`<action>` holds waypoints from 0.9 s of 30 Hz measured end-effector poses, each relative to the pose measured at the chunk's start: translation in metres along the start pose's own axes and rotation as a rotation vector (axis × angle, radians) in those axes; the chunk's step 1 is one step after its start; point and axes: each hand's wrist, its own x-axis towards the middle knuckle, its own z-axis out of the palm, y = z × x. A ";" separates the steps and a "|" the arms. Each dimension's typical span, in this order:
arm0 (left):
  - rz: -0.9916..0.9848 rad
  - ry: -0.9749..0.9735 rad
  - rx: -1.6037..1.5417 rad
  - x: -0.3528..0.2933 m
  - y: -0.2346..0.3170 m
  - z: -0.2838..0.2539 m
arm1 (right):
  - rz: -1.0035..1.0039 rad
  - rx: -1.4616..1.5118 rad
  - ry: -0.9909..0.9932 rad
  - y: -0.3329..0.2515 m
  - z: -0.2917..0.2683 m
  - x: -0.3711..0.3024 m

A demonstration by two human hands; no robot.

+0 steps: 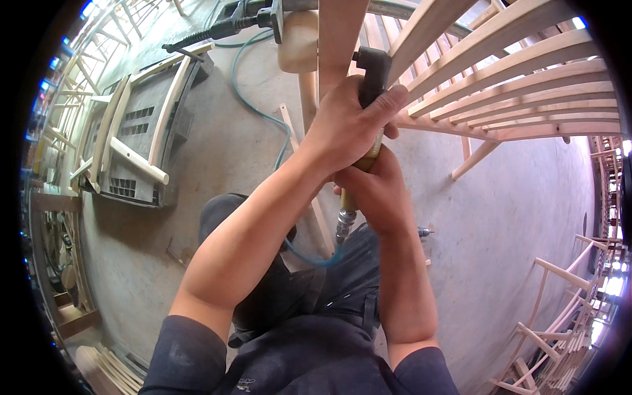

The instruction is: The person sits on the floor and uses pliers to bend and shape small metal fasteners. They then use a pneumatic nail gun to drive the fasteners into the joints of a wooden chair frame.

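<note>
Both of my hands are closed around an air-powered angle driver (375, 72) with a black right-angle head and a yellowish body. Just below the head, my left hand (345, 125) wraps the tool, its thumb lying along the side. My right hand (380, 191) grips the lower body, near the metal hose coupling (345, 224). From the coupling runs a blue air hose (316, 262). The head sits against an upright wooden board (338, 46) of a slatted wooden frame (484, 66); its working tip is hidden. A clamp (270, 23) meets a round wooden block (298, 43) beside the board.
At the left, a dark plastic crate (135, 131) carries loose pale wooden parts. The hose loops over the grey floor (500, 230). Wooden frames (559, 316) stand at the lower right, and bundled sticks (108, 368) lie lower left. A second metal fitting (426, 232) shows beside my right forearm.
</note>
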 end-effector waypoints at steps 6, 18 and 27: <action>0.093 -0.036 0.007 -0.001 -0.001 -0.001 | -0.078 0.129 0.001 0.003 0.006 -0.001; 0.018 -0.013 0.140 -0.001 0.000 0.011 | 0.025 0.160 -0.004 0.013 -0.008 0.000; -0.036 -0.171 -0.110 -0.009 0.003 0.014 | 0.051 0.358 -0.034 0.027 -0.020 -0.006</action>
